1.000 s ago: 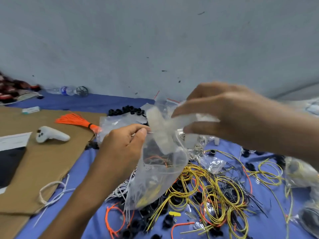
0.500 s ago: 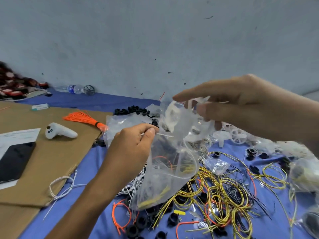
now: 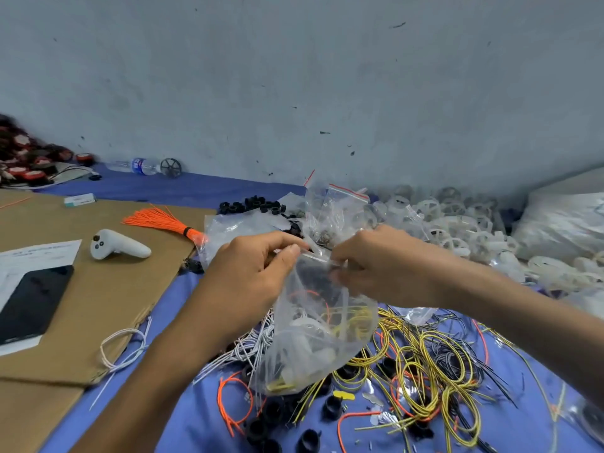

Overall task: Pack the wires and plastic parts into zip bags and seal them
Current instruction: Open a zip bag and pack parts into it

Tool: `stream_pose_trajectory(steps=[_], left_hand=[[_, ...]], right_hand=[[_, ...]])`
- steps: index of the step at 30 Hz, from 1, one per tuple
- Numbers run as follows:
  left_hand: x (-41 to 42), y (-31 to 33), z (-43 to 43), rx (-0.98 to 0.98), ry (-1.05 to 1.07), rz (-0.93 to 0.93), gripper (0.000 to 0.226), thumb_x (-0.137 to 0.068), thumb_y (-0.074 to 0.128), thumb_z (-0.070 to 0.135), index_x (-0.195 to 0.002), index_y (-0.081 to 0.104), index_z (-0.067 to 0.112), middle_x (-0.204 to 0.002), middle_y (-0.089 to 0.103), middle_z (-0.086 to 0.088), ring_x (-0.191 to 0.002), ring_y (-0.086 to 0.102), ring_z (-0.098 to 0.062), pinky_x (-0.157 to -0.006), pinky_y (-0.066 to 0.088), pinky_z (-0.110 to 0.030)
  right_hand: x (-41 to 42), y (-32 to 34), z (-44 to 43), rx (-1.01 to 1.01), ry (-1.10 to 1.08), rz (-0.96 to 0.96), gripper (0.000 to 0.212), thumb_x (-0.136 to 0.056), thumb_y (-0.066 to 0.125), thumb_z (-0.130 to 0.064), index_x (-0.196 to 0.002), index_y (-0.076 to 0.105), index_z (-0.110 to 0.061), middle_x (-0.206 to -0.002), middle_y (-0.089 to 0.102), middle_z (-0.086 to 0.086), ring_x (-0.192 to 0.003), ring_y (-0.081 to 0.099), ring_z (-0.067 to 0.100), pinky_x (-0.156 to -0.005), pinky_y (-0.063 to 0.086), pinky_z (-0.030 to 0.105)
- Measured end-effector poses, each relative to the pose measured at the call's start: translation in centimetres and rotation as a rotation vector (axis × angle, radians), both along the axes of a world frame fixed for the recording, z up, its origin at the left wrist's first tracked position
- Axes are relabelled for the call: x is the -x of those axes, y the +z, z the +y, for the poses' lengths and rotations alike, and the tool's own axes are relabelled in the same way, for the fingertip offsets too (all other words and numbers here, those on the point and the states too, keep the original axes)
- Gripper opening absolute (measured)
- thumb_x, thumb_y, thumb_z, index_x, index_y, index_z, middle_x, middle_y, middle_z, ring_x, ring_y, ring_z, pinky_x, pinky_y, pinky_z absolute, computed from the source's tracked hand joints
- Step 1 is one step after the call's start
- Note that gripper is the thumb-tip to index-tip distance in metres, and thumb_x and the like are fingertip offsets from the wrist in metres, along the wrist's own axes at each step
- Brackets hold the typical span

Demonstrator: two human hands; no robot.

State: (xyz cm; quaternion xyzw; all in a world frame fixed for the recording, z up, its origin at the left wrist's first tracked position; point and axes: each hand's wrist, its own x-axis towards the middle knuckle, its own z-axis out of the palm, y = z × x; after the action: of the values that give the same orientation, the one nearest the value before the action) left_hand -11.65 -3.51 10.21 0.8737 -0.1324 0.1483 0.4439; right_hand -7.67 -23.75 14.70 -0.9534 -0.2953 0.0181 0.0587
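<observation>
At the far left a black phone lies on a brown cardboard sheet. A white handheld controller and a tied bunch of orange wires lie further along it. The left hand pinches the left end of the mouth of a clear plastic zip bag between thumb and forefinger. The right hand has its fingers closed on the right end. The bag hangs below both sets of fingers, with a white plastic part inside. Its bottom sits among loose yellow wire loops on the blue cloth. White plastic wheels are heaped at the right.
</observation>
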Motion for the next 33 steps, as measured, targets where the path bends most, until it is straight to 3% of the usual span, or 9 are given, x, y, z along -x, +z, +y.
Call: stream_pose_trajectory(steps=[4, 8, 10, 13, 17, 24, 28, 31, 33], left_hand=[[2.9, 0.4, 2.3, -0.25, -0.144, 0.027, 0.035, -0.085, 0.062, 0.054, -0.117, 0.049, 0.054, -0.083, 0.057, 0.015, -0.068, 0.054, -0.007, -0.061, 0.044, -0.027], [6.9, -0.7, 3.3, -0.553, -0.241, -0.096, 0.032, -0.085, 0.043, 0.082, -0.103, 0.054, 0.057, -0.111, 0.038, 0.027, -0.104, 0.04, 0.009, -0.073, 0.044, -0.014], [7.5, -1.4, 4.0, -0.66, -0.24, -0.121, 0.029, -0.09, 0.041, 0.074, -0.094, 0.057, 0.05, -0.11, 0.043, 0.024, -0.095, 0.039, 0.008, -0.063, 0.05, -0.018], [7.4, -0.8, 5.3, -0.53, -0.19, -0.137, 0.017, -0.094, 0.047, 0.059, -0.093, 0.057, 0.046, -0.098, 0.052, 0.026, -0.085, 0.054, 0.006, -0.067, 0.048, -0.018], [6.9, 0.8, 6.1, -0.428, -0.103, -0.18, 0.013, -0.095, 0.052, 0.056, -0.094, 0.059, 0.046, -0.095, 0.061, 0.019, -0.083, 0.061, -0.001, -0.064, 0.041, -0.012], [5.2, 0.1, 4.2, -0.359, -0.159, -0.167, 0.016, -0.089, 0.057, 0.052, -0.088, 0.066, 0.039, -0.087, 0.062, 0.017, -0.072, 0.058, -0.002, -0.063, 0.039, -0.008], [4.8, -0.4, 3.4, -0.302, -0.142, -0.19, 0.004, -0.084, 0.069, 0.043, -0.083, 0.068, 0.039, -0.084, 0.062, 0.014, -0.065, 0.054, -0.001, -0.06, 0.036, -0.004], [4.5, -0.7, 3.3, -0.282, -0.108, -0.238, 0.011, -0.083, 0.068, 0.049, -0.079, 0.066, 0.039, -0.08, 0.06, 0.017, -0.061, 0.05, -0.002, -0.059, 0.037, -0.008], [4.4, -0.9, 3.3, -0.274, -0.084, -0.245, 0.012, -0.084, 0.062, 0.051, -0.079, 0.064, 0.04, -0.08, 0.06, 0.018, -0.061, 0.049, -0.001, -0.058, 0.036, -0.007]], right_hand=[[-0.9, 0.1, 0.1, -0.174, -0.059, 0.006, 0.017, -0.093, 0.059, -0.038, -0.08, 0.068, -0.035, -0.066, 0.069, -0.009, -0.052, 0.056, -0.001, -0.047, 0.038, 0.015], [-1.2, -0.3, 0.3, -0.339, -0.088, 0.108, 0.013, -0.092, 0.062, -0.033, -0.086, 0.072, -0.026, -0.06, 0.069, -0.004, -0.041, 0.058, 0.01, -0.037, 0.038, 0.013], [-1.2, -0.4, 0.2, -0.418, -0.094, 0.164, 0.013, -0.092, 0.064, -0.028, -0.085, 0.072, -0.022, -0.059, 0.069, -0.002, -0.036, 0.054, 0.01, -0.034, 0.037, 0.015], [-1.4, 0.1, -0.3, -0.494, -0.088, 0.22, 0.011, -0.09, 0.067, -0.024, -0.081, 0.073, -0.02, -0.056, 0.068, 0.0, -0.036, 0.052, 0.006, -0.035, 0.039, 0.018], [-1.5, 1.4, -1.1, -0.574, -0.074, 0.292, 0.007, -0.08, 0.068, -0.025, -0.082, 0.073, -0.021, -0.056, 0.067, 0.004, -0.048, 0.053, 0.021, -0.041, 0.045, 0.029], [-0.6, 0.3, -0.5, -0.531, 0.022, 0.359, 0.007, -0.086, 0.068, -0.017, -0.09, 0.073, -0.021, -0.055, 0.064, -0.001, -0.041, 0.051, 0.007, -0.039, 0.042, 0.02], [-0.9, -0.3, -1.0, -0.571, 0.149, 0.554, 0.009, -0.09, 0.07, -0.027, -0.096, 0.074, -0.022, -0.062, 0.066, 0.0, -0.051, 0.058, 0.01, -0.046, 0.047, 0.023], [-4.4, -0.4, -3.8, -0.822, 0.002, 0.511, 0.018, -0.09, 0.069, -0.036, -0.098, 0.075, -0.022, -0.065, 0.068, 0.004, -0.053, 0.058, 0.016, -0.047, 0.048, 0.023], [-8.1, -1.6, -6.4, -0.898, -0.211, 0.333, 0.011, -0.093, 0.068, -0.025, -0.092, 0.075, -0.016, -0.063, 0.068, 0.005, -0.054, 0.056, 0.019, -0.044, 0.049, 0.025]])
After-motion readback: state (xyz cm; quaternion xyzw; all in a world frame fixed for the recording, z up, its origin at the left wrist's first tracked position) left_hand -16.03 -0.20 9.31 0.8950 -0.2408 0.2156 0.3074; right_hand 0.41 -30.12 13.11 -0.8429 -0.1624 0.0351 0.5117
